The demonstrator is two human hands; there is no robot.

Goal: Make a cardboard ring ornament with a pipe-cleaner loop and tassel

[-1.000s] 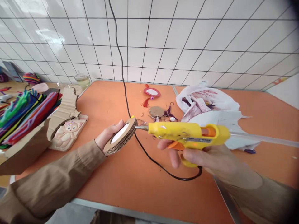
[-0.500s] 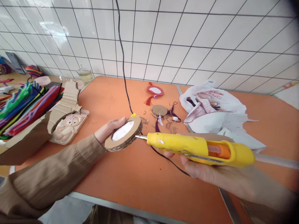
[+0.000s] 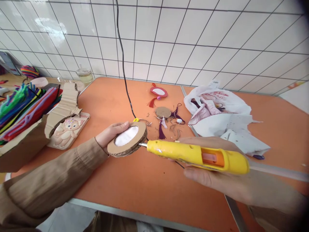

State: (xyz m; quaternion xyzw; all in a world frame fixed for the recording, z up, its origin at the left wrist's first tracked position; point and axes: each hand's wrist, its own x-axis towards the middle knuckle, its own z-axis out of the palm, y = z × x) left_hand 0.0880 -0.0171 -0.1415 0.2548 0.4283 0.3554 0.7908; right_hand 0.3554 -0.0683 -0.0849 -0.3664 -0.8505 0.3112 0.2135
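My left hand is closed on the left rim of a round cardboard disc, thumb on top. The disc is a thick layered ring around a white centre, tilted toward me, with a yellow loop at its far edge. My right hand grips a yellow hot glue gun lying level. Its metal nozzle points left and meets, or nearly meets, the disc's right edge. The fingers on the gun's handle are mostly hidden beneath it.
Behind lie a red-rimmed ornament and a cardboard disc with purple tassels among scraps. A white plastic bag stands right. At left are a phone case, torn cardboard and colourful pipe cleaners. A black cable hangs down the wall.
The glue gun has moved slightly left, its nozzle closer in against the disc's edge. My left hand holds the disc almost as before. The whole view has shifted a little.
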